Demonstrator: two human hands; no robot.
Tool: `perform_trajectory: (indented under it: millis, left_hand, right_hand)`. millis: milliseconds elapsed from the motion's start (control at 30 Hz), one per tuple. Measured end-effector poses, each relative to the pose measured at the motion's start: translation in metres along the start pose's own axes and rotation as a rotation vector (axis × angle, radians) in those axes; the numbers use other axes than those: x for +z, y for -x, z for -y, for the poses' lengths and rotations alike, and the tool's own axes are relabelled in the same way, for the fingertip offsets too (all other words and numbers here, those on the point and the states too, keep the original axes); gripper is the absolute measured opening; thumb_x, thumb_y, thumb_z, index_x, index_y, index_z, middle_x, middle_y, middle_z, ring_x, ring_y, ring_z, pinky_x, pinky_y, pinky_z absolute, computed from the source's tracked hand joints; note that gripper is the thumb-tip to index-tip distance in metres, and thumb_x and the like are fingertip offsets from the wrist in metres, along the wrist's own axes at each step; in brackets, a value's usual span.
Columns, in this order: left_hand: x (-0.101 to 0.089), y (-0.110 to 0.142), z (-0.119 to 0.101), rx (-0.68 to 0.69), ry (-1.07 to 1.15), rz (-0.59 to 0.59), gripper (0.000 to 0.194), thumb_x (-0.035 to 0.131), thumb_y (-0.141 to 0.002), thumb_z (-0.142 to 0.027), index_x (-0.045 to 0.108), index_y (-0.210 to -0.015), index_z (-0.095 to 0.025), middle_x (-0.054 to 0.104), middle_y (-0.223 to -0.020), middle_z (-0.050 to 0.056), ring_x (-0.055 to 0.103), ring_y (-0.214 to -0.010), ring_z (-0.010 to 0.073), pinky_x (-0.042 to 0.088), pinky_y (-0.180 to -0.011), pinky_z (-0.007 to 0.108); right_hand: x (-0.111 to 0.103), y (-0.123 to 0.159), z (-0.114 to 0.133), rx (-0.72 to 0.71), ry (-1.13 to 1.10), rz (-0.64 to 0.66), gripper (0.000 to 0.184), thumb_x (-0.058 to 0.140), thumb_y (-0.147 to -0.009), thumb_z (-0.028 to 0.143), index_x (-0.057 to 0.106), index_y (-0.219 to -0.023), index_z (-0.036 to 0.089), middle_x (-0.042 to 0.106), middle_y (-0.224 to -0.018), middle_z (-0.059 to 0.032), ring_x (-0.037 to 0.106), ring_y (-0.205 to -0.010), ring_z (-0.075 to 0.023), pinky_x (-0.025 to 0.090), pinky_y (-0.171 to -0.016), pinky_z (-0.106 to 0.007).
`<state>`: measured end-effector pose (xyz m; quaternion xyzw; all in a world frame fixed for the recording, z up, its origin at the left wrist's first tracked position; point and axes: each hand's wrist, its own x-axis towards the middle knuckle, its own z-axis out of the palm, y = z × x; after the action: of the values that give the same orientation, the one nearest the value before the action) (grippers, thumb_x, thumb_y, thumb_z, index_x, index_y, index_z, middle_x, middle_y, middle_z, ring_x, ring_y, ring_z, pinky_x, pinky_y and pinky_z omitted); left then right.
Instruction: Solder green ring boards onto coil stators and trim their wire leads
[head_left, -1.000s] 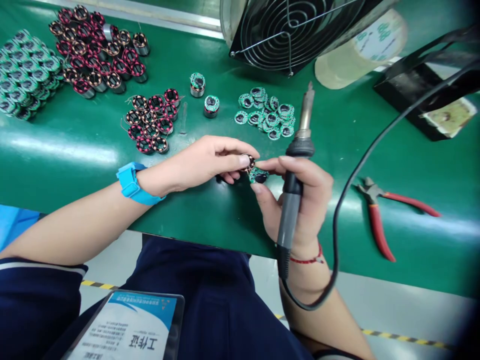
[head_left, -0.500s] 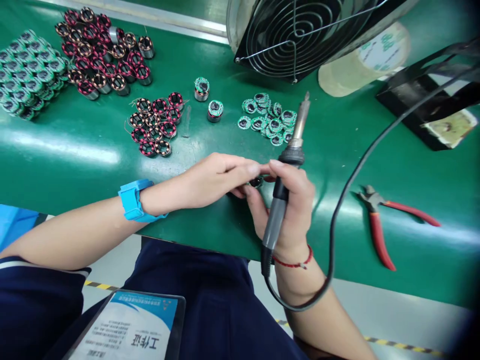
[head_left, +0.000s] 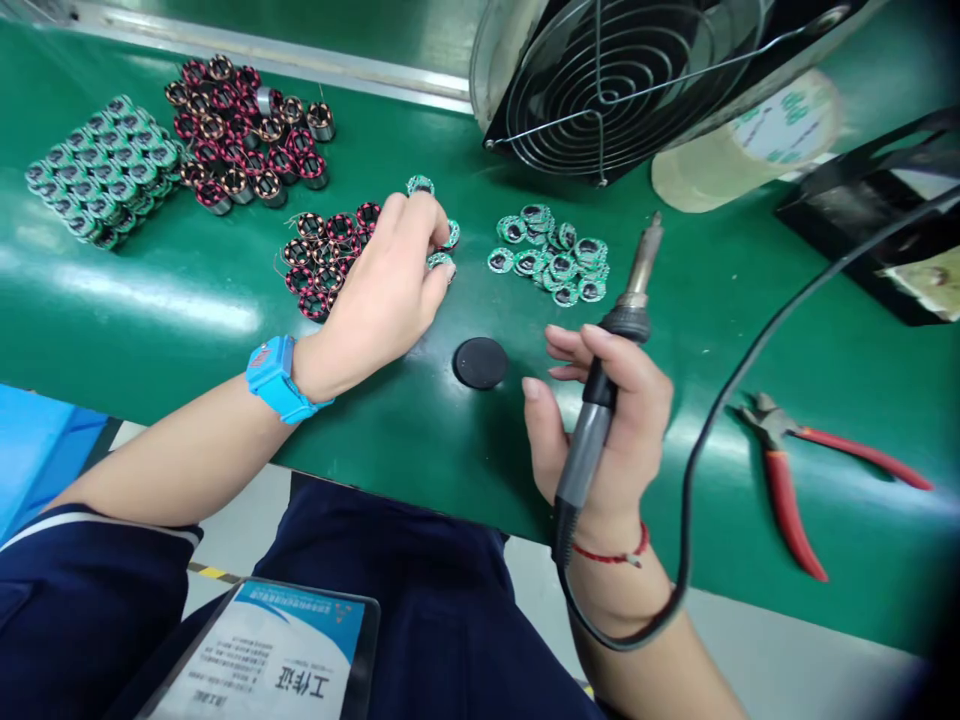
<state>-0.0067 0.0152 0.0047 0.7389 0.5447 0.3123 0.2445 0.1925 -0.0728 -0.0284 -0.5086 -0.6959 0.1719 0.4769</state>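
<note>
Glossy green bench filled the view, with pale floor and a strip of yellow-and-black tape below its near edge. Landmark: a flat, round black disc, lying on the bench between the two hands.

Left hand, blue band at the wrist, was beyond and to the left of the disc. Thumb and fingers closed on a small round piece topped with a green circuit board; its lower part was hidden. Two more green-topped round pieces stood just past the fingers, partly covered.

Right hand, red cord bracelet at the wrist, was right of the disc. It gripped a grey-and-black soldering iron, metal tip pointing up and away, cable looping under the wrist. Thumb and fingertips stood apart, nothing visible between them.

Left of the disc and farther off: a small cluster of red and copper wound coils, partly behind the left hand; beyond it a larger heap of similar coils, then stacked green boards. Beyond the disc, slightly right: loose round green boards, near a black fan with a wire guard. Well right of the disc: red-handled cutters, handles spread.
</note>
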Motion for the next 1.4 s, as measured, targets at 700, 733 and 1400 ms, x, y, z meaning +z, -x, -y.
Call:
perform_trajectory:
  millis: [700, 733, 1400]
  left_hand:
    - [-0.024, -0.01, -0.003, 0.242, -0.264, 0.176, 0.03, 0.056, -0.088, -0.025, 0.06, -0.117, -0.022, 0.065, -0.112, 0.007, 0.051, -0.109, 0.0291, 0.037, -0.092, 0.049]
    - [-0.021, -0.006, -0.007, 0.312, -0.195, 0.242, 0.033, 0.056, -0.087, -0.022, 0.058, -0.12, -0.021, 0.065, -0.114, 0.007, 0.053, -0.109, 0.0279, 0.039, -0.093, 0.047]
    - [0.0, 0.02, -0.03, -0.013, 0.383, 0.647, 0.024, 0.058, -0.089, -0.03, 0.049, -0.071, -0.016, 0.05, -0.065, -0.005, 0.043, -0.059, 0.0068, 0.034, -0.054, 0.022]
  right_hand:
    - [0.0, -0.004, 0.006, -0.026, 0.004, -0.038, 0.05, 0.061, -0.088, 0.017, 0.053, -0.132, 0.038, 0.072, -0.111, 0.0002, 0.071, -0.094, -0.0204, 0.06, -0.085, -0.042]
    - [0.0, -0.005, 0.007, -0.011, -0.007, -0.036, 0.048, 0.06, -0.088, 0.018, 0.053, -0.132, 0.037, 0.072, -0.112, -0.0001, 0.071, -0.095, -0.0198, 0.061, -0.086, -0.042]
    - [0.002, -0.002, 0.009, 0.064, -0.088, 0.062, 0.063, 0.07, -0.083, 0.021, 0.043, -0.138, 0.036, 0.064, -0.125, -0.0055, 0.067, -0.107, -0.0233, 0.06, -0.093, -0.046]
